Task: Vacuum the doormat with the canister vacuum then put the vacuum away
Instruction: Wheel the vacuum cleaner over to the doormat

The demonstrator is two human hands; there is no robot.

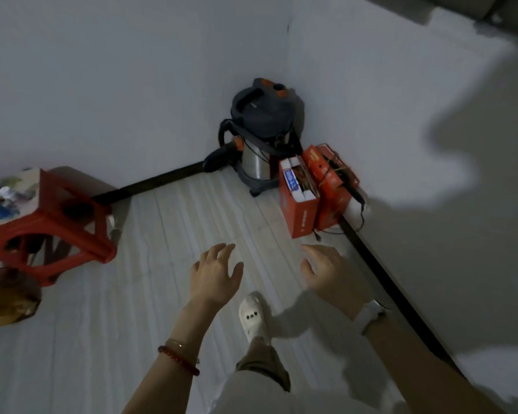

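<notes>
Fingers spread and empty, our left hand [217,271] and right hand [329,271] reach toward the canister vacuum [262,135] at twelve o'clock, likely heavy and rigid, best lifted by its top handle [247,98]

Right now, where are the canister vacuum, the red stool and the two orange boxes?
canister vacuum [259,162]: head view, on its steel drum, in the corner.
red stool [51,222]: head view, on its seat edge, at left.
orange boxes [301,210]: head view, on the nearer box's front face, beside the vacuum.

Single head-worn view, looking forward and steeply down at pale plank floor [168,234], facing the room's far corner between two white walls [102,70]; wide-angle.
</notes>
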